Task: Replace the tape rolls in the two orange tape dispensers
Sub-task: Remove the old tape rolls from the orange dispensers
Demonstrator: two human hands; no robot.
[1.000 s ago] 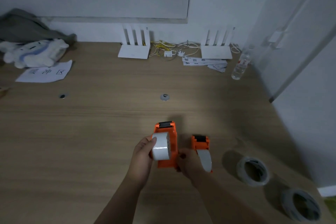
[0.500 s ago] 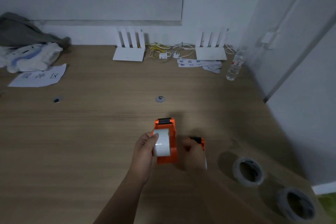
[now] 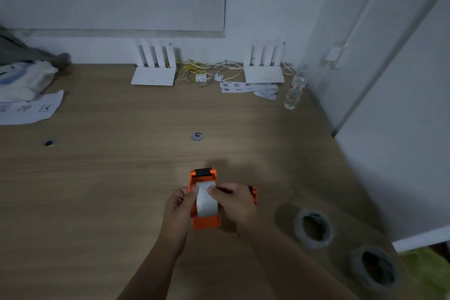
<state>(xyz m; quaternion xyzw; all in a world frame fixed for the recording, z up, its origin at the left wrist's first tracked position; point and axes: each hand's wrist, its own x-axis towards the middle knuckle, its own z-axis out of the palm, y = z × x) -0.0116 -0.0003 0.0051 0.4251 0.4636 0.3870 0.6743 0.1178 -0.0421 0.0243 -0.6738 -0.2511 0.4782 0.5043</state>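
Orange dispenser (image 3: pixel 206 220) holding white roll (image 3: pixel 206 202); second dispenser (image 3: pixel 253 194) beside it

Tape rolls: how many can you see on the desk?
3. One white roll sits in the orange dispenser between the left hand and right hand. Two loose rolls lie on the right: one nearer the hands, one by the desk's edge. The second dispenser may hide another.
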